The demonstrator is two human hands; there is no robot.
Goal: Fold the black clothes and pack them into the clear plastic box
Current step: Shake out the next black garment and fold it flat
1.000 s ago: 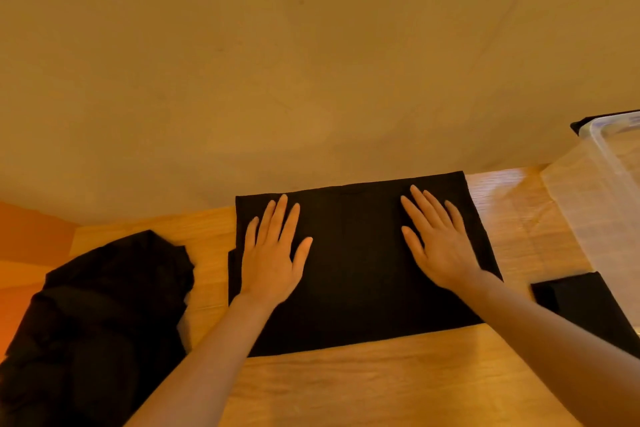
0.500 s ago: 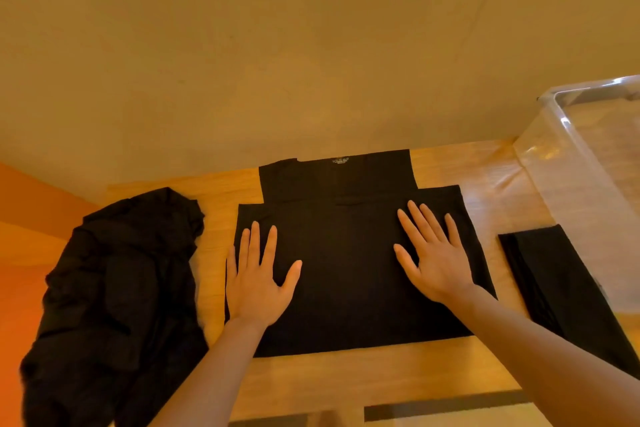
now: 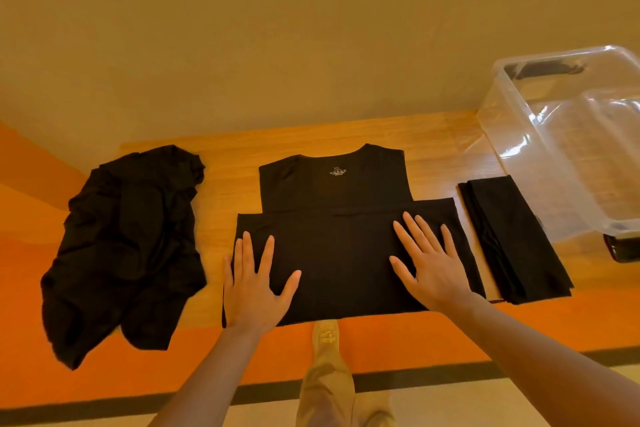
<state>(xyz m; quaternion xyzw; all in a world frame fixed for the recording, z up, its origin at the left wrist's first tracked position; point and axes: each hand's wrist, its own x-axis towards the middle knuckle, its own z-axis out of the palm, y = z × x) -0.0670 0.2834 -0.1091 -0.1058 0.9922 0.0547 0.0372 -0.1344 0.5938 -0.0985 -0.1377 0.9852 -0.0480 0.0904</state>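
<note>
Now, in the head view, we keep both hands flat on the half-folded black shirt at the middle of the wooden counter, and that shirt is our landmark. Our left hand lies with fingers spread on its near left corner; our right hand lies spread on its right half. Neither pinches any cloth.

A second ago our hands sat further up the folded panel; since then they have slid back toward the near edge, and our view has tipped down, so the collar end with its size label now shows beyond the fold. We judge the smoothing stroke finished: the lower half lies doubled over the body, flat and square, and one more fold would bring it to packing size.

Left of the shirt, apart from it, a crumpled heap of black clothes waits unfolded. Right of the shirt, just beside it, lies a folded black garment. Beyond that garment, to the shirt's far right, stands the clear plastic box, open, with no clothes visible inside it.
</note>
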